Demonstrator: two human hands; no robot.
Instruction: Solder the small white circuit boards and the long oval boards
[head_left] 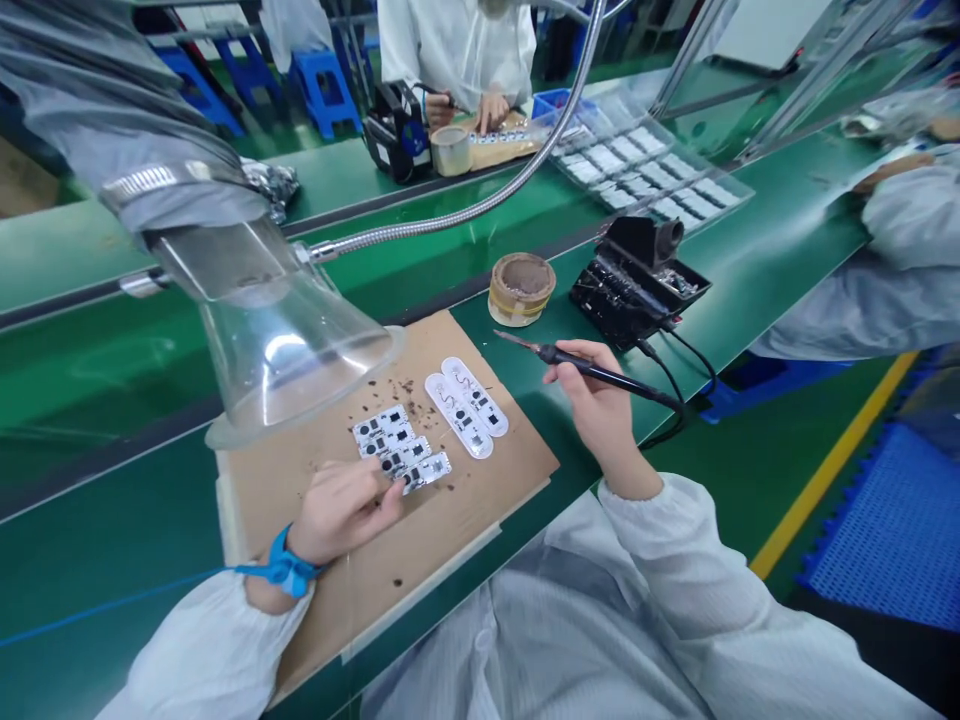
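A: What's furthest left?
B: A clear hood (300,350), tilted, its wide mouth over the cardboard (465,505). Below it, a blue strap (289,568) circles the left wrist.
A: And the left hand (349,505)?
B: Fingers curled, tips at the near end of four small boards (399,443). I can't tell whether they pinch one or only rest there.
A: Where are the boards?
B: On the cardboard, side by side in a stepped row, dark specks around them. Just right of them lie two oval plates (460,413), close together, bearing small dark parts.
A: Further right?
B: A round pot (519,308) on the green bench, beyond the cardboard's far edge. Then the iron (589,368), tip pointing left, near the pot and apart from the boards.
A: Who has the iron?
B: The right hand (600,410), gripping its black handle between thumb and fingers. Behind that hand stands a black stand (630,285); further back, a clear tray (724,200) of white pieces.
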